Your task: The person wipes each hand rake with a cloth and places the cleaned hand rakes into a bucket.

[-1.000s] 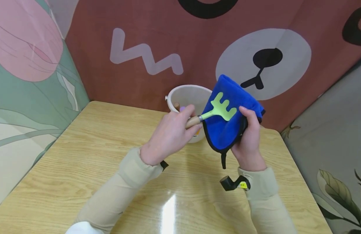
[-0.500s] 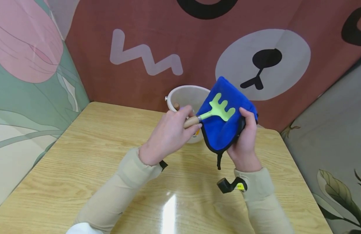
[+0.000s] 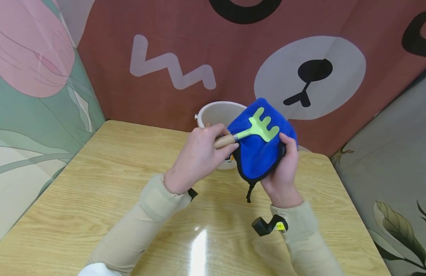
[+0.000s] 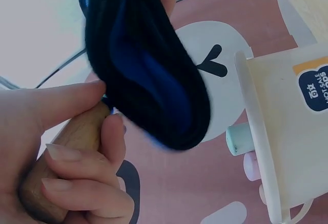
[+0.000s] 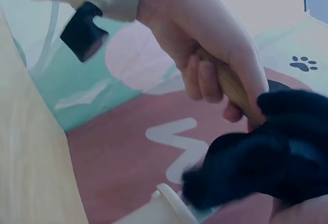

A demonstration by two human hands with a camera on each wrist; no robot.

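In the head view my left hand (image 3: 199,153) grips the wooden handle (image 3: 224,141) of a small hand rake with a light green, pronged head (image 3: 262,128). Behind that head is a blue cloth (image 3: 256,161) edged in black, a short black loop hanging from its lower tip. My right hand (image 3: 283,178) holds the cloth from the right, thumb on its front and the other fingers hidden behind. The left wrist view shows the fingers curled round the handle (image 4: 77,137), with the cloth (image 4: 148,80) hiding the rake's head.
Behind the hands a white bucket (image 3: 220,111) stands on the wooden table (image 3: 130,161), near the patterned wall cloth. Several handle ends, one pale green (image 4: 240,139) and one pink (image 4: 251,165), stick out of it in the left wrist view.
My right hand and the blue cloth have moved left and slightly down, so the cloth covers more of the bucket. The left hand and rake have barely shifted.
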